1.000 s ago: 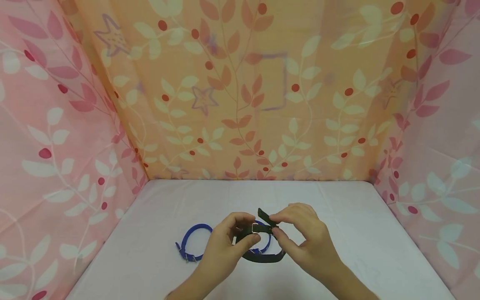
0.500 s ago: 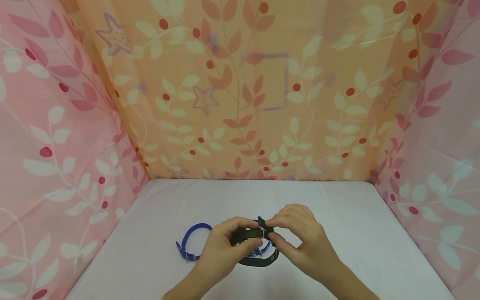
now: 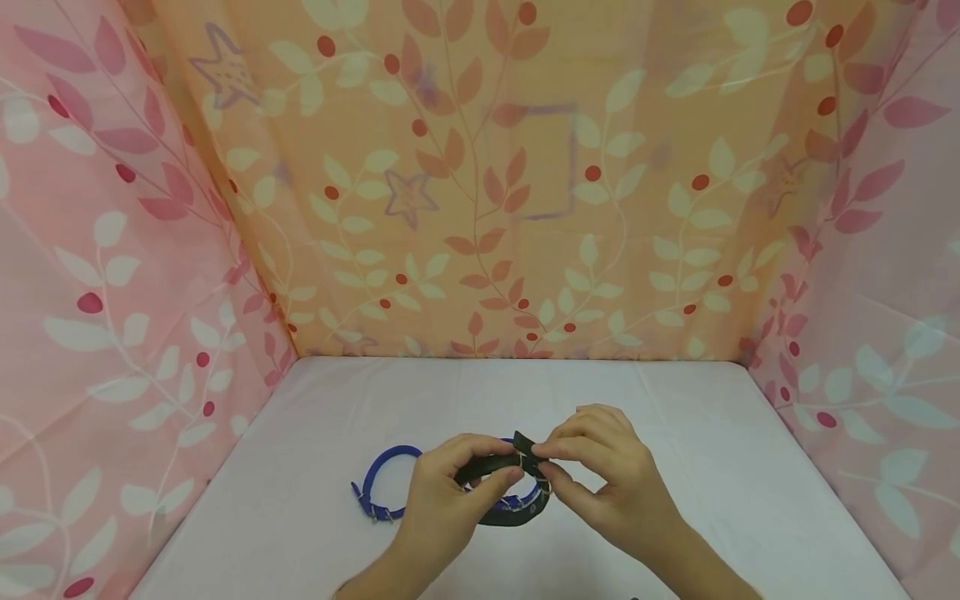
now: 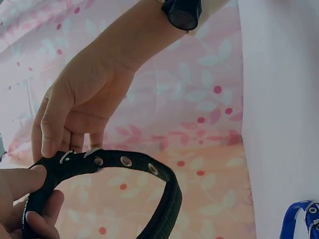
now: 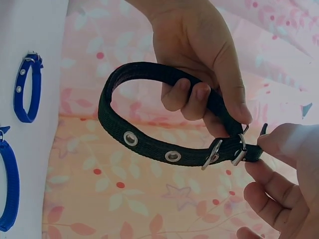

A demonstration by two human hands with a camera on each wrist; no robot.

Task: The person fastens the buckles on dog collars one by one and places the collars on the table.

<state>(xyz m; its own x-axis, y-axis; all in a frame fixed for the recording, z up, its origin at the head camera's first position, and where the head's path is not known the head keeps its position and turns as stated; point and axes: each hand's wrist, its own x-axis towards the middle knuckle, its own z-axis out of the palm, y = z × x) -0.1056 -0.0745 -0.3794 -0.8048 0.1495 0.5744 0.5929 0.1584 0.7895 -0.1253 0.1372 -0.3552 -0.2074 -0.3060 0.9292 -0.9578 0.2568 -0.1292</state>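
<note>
Both hands hold a dark collar [image 3: 513, 512] with metal eyelets, raised in front of me. My left hand [image 3: 442, 492] grips the band left of the metal buckle [image 5: 240, 149], thumb on one side and fingers curled round the other. The right hand [image 3: 615, 467] pinches the strap's short end [image 3: 524, 442], which sticks up beside the buckle. A metal ring [image 5: 213, 155] sits on the band next to the buckle. In the right wrist view the strap passes through the buckle; how the pin lies is unclear.
Two blue collars lie on the white table [image 3: 300, 517]. One blue collar [image 3: 366, 483] is left of the hands; the other [image 3: 517, 502] is partly hidden behind the dark collar. Patterned cloth walls [image 3: 480, 250] enclose the back and sides.
The buckle has shifted right to the right fingertips, and the dark collar's loop has drawn in on its right side. Both hands keep their hold; the blue collars have not moved.
</note>
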